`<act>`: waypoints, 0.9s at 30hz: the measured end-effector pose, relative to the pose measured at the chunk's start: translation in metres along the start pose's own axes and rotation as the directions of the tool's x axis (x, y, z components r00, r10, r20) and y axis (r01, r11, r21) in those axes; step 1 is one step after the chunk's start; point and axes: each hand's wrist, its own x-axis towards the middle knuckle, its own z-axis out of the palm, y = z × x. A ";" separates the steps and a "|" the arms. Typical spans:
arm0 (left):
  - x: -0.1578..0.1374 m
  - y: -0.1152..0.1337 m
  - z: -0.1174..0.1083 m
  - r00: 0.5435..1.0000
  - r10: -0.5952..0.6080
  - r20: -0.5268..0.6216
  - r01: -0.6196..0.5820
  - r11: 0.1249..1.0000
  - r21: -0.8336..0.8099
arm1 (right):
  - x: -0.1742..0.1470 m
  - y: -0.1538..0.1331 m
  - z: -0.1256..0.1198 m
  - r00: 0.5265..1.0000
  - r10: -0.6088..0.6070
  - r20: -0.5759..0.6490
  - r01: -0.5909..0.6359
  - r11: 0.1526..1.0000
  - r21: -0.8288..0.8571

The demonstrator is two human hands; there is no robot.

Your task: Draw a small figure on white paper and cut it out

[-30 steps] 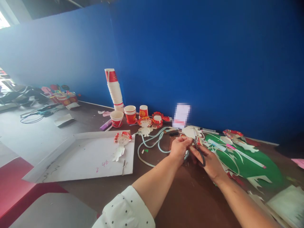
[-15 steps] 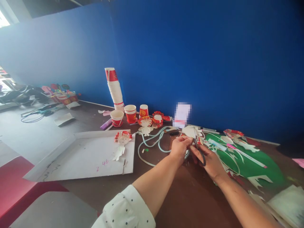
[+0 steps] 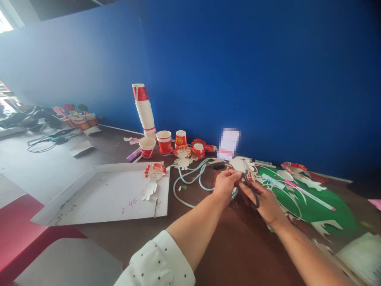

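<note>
My left hand (image 3: 226, 184) is closed, thumb and fingers pinched on what looks like a white paper piece (image 3: 237, 163) right at the fingertips. The fingers hide its lower edge. Close beside it, my right hand (image 3: 266, 202) grips a pair of scissors (image 3: 253, 193) by dark handles. The blades point up and away from me, overlapping the paper in view; whether they touch it I cannot tell. A pale blue cable (image 3: 200, 180) lies coiled left of my hands. To the right, a green sheet (image 3: 330, 190) bears paper scraps and a pink-capped marker (image 3: 312, 196).
A white box lid (image 3: 104, 198) carries a red-fringed paper figure (image 3: 155, 172). Behind it stand red paper cups (image 3: 164, 143) and a tall cup stack (image 3: 145, 113). More fringed figures (image 3: 182, 155) lie near the blue partition (image 3: 253, 71). A red chair (image 3: 26, 226) is at lower left.
The view has shifted very slightly. Both hands and the scissors keep nearly the same position, with no clear change in their grip.
</note>
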 end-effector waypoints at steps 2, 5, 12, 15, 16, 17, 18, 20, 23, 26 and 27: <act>0.000 0.000 0.000 1.000 -0.004 -0.002 0.004 1.000 0.002 | 0.001 0.002 -0.001 1.000 0.007 0.009 -0.007 1.000 0.005; 0.000 0.002 0.001 1.000 0.000 -0.007 0.000 1.000 0.015 | 0.002 0.004 -0.002 1.000 0.014 0.022 -0.014 1.000 0.005; -0.002 0.006 0.003 0.999 0.001 -0.040 -0.001 1.000 -0.003 | 0.003 0.004 -0.004 0.999 0.028 0.046 -0.029 0.999 0.030; -0.002 0.006 0.003 0.999 0.001 -0.050 -0.001 1.000 0.002 | 0.002 0.002 -0.004 0.998 0.030 0.054 -0.032 0.999 0.036; -0.001 0.006 0.003 0.998 0.003 -0.057 -0.002 1.000 0.005 | 0.002 0.001 -0.004 0.998 0.032 0.050 -0.034 0.999 0.039; -0.001 0.006 0.002 0.998 0.003 -0.062 -0.003 1.000 0.009 | 0.001 0.000 -0.004 0.998 0.042 0.052 -0.045 0.998 0.044; -0.001 0.005 0.002 0.998 0.004 -0.065 -0.003 1.000 0.013 | 0.001 -0.001 -0.004 0.998 0.046 0.049 -0.048 0.998 0.048; 0.000 0.005 0.001 0.998 0.004 -0.061 -0.003 1.000 0.017 | 0.000 -0.002 -0.004 0.998 0.042 0.048 -0.045 0.998 0.048; 0.000 0.005 0.001 0.998 0.003 -0.058 -0.002 1.000 0.020 | 0.000 -0.003 -0.004 0.999 0.025 0.042 -0.027 0.999 0.043; -0.001 0.006 0.001 0.998 0.002 -0.069 0.000 1.000 0.026 | -0.001 -0.005 -0.004 0.999 0.016 0.039 -0.018 0.999 0.043; -0.001 0.006 0.002 0.997 0.000 -0.073 0.002 1.000 0.030 | -0.001 -0.005 -0.005 0.999 0.014 0.039 -0.016 0.999 0.041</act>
